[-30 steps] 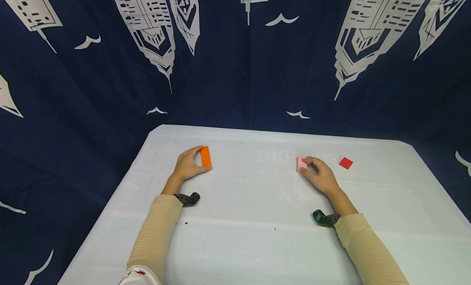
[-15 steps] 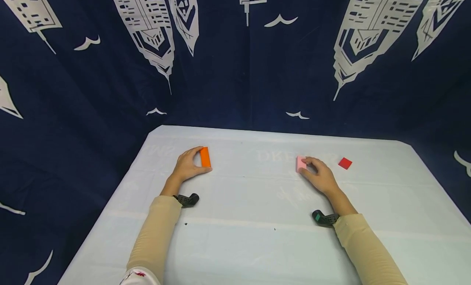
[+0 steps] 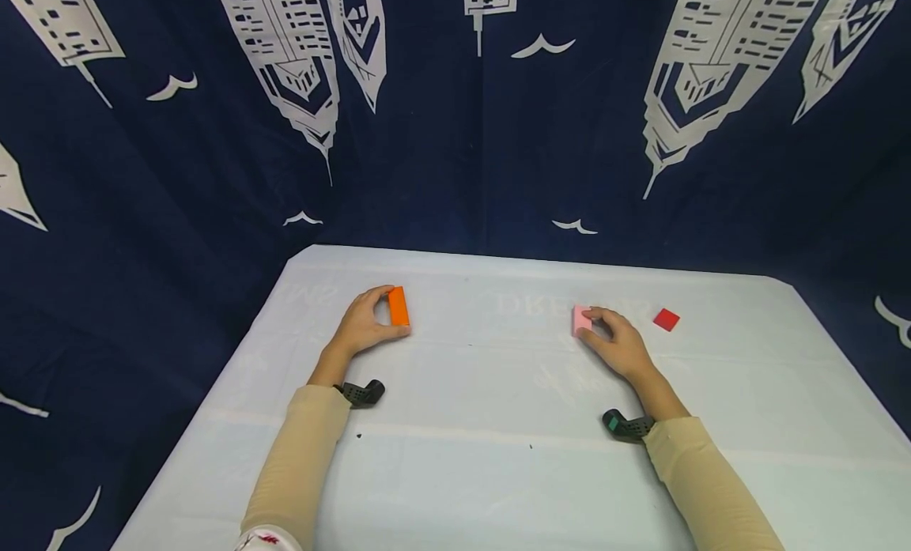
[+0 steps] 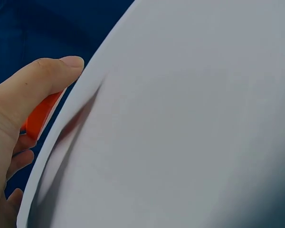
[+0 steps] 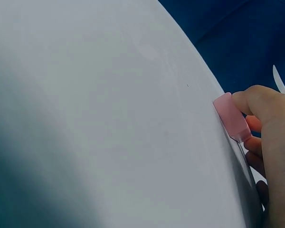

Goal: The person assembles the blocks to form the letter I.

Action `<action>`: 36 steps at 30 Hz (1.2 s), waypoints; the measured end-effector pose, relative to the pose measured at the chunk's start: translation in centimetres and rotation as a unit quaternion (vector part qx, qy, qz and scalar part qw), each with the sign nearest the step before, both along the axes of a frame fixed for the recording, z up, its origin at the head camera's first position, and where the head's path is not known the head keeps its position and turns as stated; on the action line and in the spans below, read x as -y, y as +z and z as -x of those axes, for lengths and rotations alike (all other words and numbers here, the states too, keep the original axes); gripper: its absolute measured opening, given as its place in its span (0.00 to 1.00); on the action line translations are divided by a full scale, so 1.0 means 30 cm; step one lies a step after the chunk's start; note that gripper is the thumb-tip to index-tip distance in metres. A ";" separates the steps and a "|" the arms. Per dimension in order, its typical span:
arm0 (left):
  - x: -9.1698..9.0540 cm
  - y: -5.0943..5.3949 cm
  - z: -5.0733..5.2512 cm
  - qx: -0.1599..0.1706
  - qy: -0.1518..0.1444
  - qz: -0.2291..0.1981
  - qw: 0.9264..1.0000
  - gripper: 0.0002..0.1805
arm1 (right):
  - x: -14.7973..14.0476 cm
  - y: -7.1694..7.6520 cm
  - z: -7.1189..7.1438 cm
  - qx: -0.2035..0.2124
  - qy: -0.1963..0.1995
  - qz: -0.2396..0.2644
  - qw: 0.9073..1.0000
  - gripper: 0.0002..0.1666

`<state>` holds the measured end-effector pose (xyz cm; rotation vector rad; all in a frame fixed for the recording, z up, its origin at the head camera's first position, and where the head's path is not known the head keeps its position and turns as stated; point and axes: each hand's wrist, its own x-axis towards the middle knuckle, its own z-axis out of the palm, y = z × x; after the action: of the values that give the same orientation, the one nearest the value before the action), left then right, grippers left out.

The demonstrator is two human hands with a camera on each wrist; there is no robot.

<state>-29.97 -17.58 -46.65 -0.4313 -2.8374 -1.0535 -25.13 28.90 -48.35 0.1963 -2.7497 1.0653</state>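
At the far left, and running behind everything, a dark blue cloth (image 3: 427, 179) printed with white upside-down buildings and bird shapes. In front of the cloth, a white table (image 3: 470, 393) with faint lettering near its far side. Over the left part of the table, a beige left sleeve (image 3: 295, 456), then the left hand (image 3: 363, 327), spread fairly wide in a curve with the thumb toward the near end and the fingers toward the far end of an orange block (image 3: 398, 307). Holding the orange block by those two ends; partly hidden behind the thumb in the left wrist view. At the wrist, a black left camera (image 3: 363, 393), with a tiny dark speck (image 3: 359, 435) on the table just below.

Well apart, farther right, a pink block (image 3: 580, 321), pinched more narrowly between the thumb and fingers of the right hand (image 3: 618, 341). Cannot tell whether either block is touching the table or raised slightly. Nearer the front, on the inner side of the wrist, a black right camera (image 3: 629, 426) with a green patch. Beyond the right hand, near but apart from it, a small red square (image 3: 667, 319) lying turned like a diamond on the table. Last, a beige right sleeve (image 3: 715, 488), slanting in from the bottom edge.
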 end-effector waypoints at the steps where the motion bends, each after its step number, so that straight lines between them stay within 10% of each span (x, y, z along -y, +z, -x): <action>1: -0.002 0.001 -0.001 0.002 0.000 -0.005 1.000 0.49 | 0.000 0.000 -0.001 0.000 0.000 0.001 1.000 0.27; 36: -0.069 0.007 -0.033 -0.010 -0.026 -0.057 0.998 0.49 | 0.001 -0.001 -0.002 -0.004 0.001 0.000 1.000 0.26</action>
<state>-28.99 -15.52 -46.42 -0.5037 -2.7438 -1.2065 -25.06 28.86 -48.38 0.2025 -2.7417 1.0637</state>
